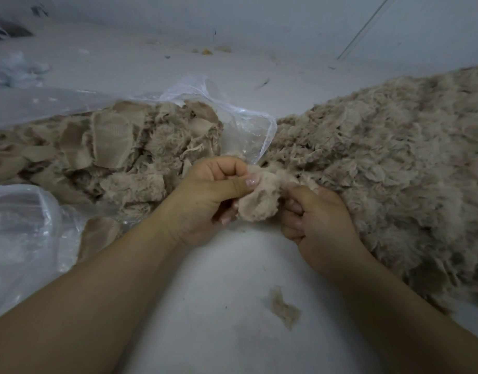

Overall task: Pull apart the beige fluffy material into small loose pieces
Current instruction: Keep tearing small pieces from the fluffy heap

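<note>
Now, grip: both my hands, left [205,195] and right [313,217], pinch one tuft [259,201].
Tuft: centre, near the right pile [394,157].
Method: I'd pull outward slowly, pinching close together.

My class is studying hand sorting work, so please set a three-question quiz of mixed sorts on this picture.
1. True or false: both hands grip the same beige clump.
2. Where does the big fluffy heap lie? A) at the person's right B) inside the plastic bag C) on the person's lap
3. Fill in: a small loose tuft lies on the white ____ between the forearms.

Key: 1 true, the left hand and right hand both pinch it. 2 A. 3 surface.
</note>
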